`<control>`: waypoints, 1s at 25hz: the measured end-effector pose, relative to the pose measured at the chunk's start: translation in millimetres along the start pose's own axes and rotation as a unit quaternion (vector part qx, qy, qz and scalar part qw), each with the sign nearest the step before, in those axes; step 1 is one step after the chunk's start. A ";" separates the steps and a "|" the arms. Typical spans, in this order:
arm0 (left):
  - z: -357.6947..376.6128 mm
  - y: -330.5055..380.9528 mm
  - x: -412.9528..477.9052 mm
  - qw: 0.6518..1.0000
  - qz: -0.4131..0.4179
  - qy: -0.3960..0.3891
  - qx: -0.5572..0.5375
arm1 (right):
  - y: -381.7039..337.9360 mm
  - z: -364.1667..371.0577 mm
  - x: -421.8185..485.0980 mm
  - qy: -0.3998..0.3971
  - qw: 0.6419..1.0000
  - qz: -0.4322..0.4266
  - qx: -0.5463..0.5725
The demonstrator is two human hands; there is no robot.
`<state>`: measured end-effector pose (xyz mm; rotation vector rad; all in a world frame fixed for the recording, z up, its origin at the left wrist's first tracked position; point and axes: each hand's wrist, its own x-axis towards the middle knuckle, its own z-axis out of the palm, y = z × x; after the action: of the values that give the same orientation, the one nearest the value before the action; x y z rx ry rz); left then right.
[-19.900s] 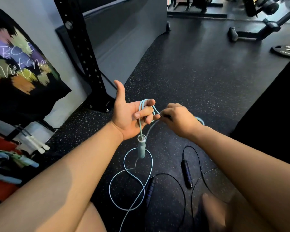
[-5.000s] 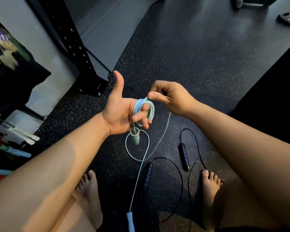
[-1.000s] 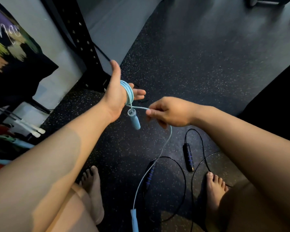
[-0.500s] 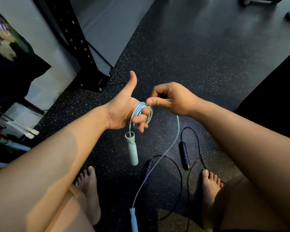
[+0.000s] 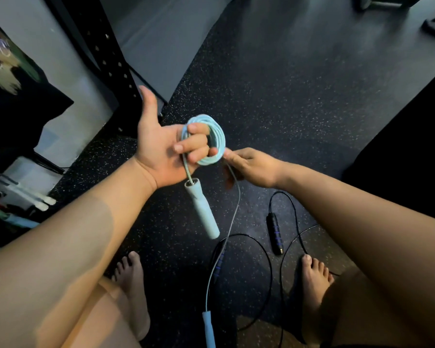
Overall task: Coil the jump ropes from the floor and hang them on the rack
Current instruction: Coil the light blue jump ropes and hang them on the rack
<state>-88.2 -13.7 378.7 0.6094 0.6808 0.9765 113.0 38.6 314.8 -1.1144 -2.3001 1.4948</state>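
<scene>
Gym floor: left hand grips coil, handle dangling down; right hand pinches rope.

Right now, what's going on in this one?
A person is coiling a light blue jump rope. The left hand holds the coil looped round its curled fingers, with one handle dangling below. The right hand pinches the loose cord beside the coil; the rest trails down to the other handle near the feet. A black jump rope lies uncoiled on the floor.
</scene>
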 end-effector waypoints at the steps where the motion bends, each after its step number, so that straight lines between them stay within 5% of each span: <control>1: -2.3 1.9 0.8 0.999 0.034 0.023 -0.020 | 0.7 1.1 -0.5 -0.026 0.999 0.025 -0.005; 5: -13.2 4.9 4.7 0.982 0.125 0.141 -0.027 | 2.4 4.7 -1.8 -0.130 0.985 0.086 -0.071; 8: -14.9 -0.1 9.2 0.960 0.164 0.227 0.006 | -12.4 6.3 -2.1 -0.108 0.986 0.052 -0.119; 12: -17.3 -7.4 12.4 0.938 0.086 0.289 0.172 | -37.1 8.3 -4.2 -0.073 0.980 -0.044 -0.178; 19: -17.0 -17.4 9.9 0.887 -0.090 0.226 0.392 | -38.9 -5.0 -6.4 0.108 0.935 -0.201 -0.270; 25: -3.4 -21.6 5.0 0.877 -0.201 0.063 0.432 | -28.7 -16.1 -7.1 0.143 0.933 -0.218 -0.248</control>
<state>-77.3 -18.0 359.7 1.1289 1.3211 0.2751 112.3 39.1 348.5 -0.7636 -2.5442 0.5658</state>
